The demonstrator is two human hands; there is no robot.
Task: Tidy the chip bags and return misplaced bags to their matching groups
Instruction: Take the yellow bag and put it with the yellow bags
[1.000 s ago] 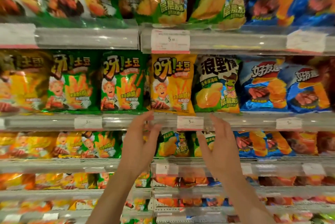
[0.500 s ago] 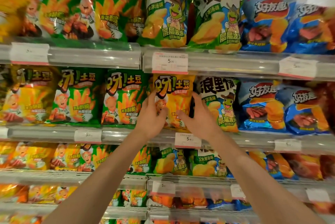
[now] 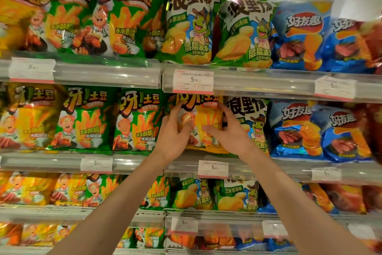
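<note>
A yellow chip bag (image 3: 206,116) with a cartoon chef stands on the second shelf, between green chef bags (image 3: 136,118) on its left and a green-and-white frog bag (image 3: 251,122) on its right. My left hand (image 3: 175,130) grips the yellow bag's left side. My right hand (image 3: 229,133) lies on its right side, fingers curled on its front. More yellow chef bags (image 3: 26,116) stand at the far left of the same shelf.
Shelf rails carry price tags (image 3: 193,81). Blue bags (image 3: 299,128) fill the right of the top two shelves, and reddish bags sit at the far right edge. Lower shelves hold more yellow, green, frog and orange bags. The top shelf repeats the same groups.
Both hands rose from below the shelf rail to the yellow bag and closed on its sides. The view has tilted upward, showing the top shelf fully.
</note>
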